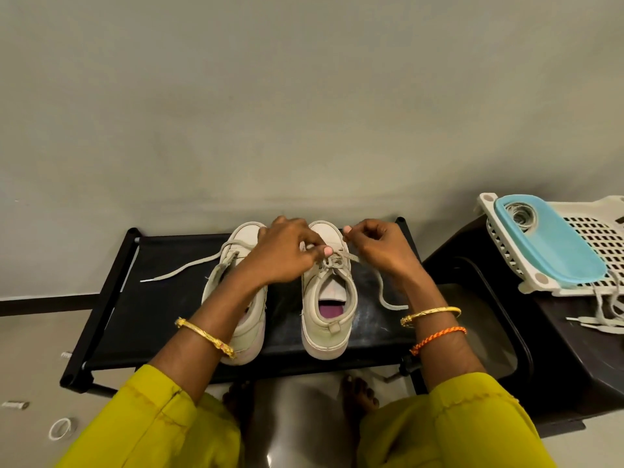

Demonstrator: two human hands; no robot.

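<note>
Your left hand [287,255] and right hand [374,246] both pinch the lace [337,261] above the right shoe [329,319] on the black rack [162,298]; uneven pulling could let the half-made knot slip loose.

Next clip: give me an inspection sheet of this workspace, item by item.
Surface: black rack top, pale smudges, carries both shoes.
Job's things: right-hand shoe, its lace partly knotted; left-hand shoe, partly behind the forearm, its loose lace trailing across the rack.
Clutter: tape ring and small metal piece on the floor; spare laces on the dark stool.
Hands: left hand pinches the lace at the knot; right hand pinches a strand beside it.
Cables: nothing seen.
Surroundings: plain wall; white basket with a blue tray on the stool.
</note>
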